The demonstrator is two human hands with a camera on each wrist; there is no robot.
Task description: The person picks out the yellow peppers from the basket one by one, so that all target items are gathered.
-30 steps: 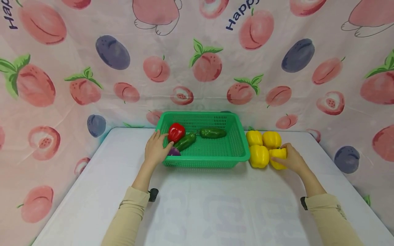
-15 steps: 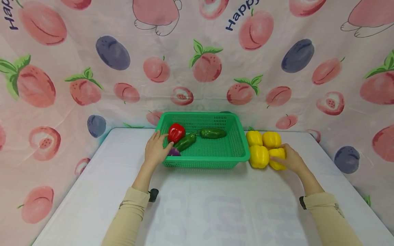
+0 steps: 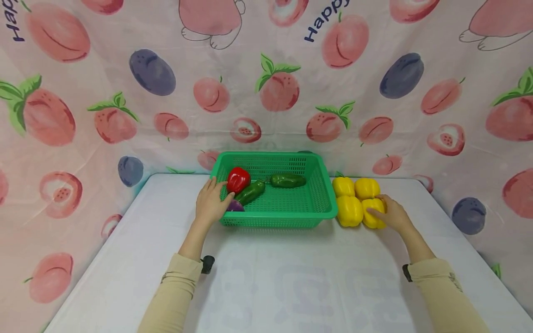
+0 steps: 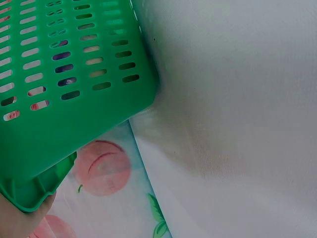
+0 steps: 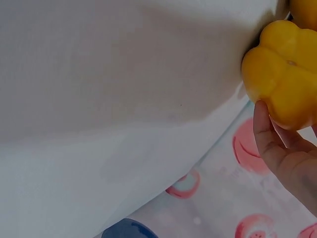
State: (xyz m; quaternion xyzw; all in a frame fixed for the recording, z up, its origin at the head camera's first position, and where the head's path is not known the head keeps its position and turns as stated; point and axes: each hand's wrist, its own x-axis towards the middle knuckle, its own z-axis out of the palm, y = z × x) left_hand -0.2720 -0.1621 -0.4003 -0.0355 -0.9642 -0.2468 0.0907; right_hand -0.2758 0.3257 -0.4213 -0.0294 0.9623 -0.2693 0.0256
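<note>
A green plastic basket [image 3: 266,215] stands at the back of the white table. My left hand [image 3: 209,201] lies over its left rim, fingers spread and relaxed; in the left wrist view only a bit of that hand [image 4: 20,218] shows under the rim. Inside are a red bell pepper [image 3: 238,180], two green peppers [image 3: 288,180] and a partly hidden purple vegetable [image 3: 235,206]. To the basket's right sit several yellow bell peppers [image 3: 350,211] in a two-by-two block. My right hand [image 3: 394,213] holds the front right yellow bell pepper [image 3: 372,216] between thumb and fingers.
A pink fruit-print cloth [image 3: 266,125] hangs behind and beside the table [image 3: 291,273]. The rear yellow peppers [image 3: 367,188] stand near the table's back edge. The basket's right wall [image 3: 329,194] is close to the yellow peppers.
My right hand has shifted slightly left, and the front right yellow bell pepper has moved in against its neighbour. The left hand and the basket have stayed in place.
</note>
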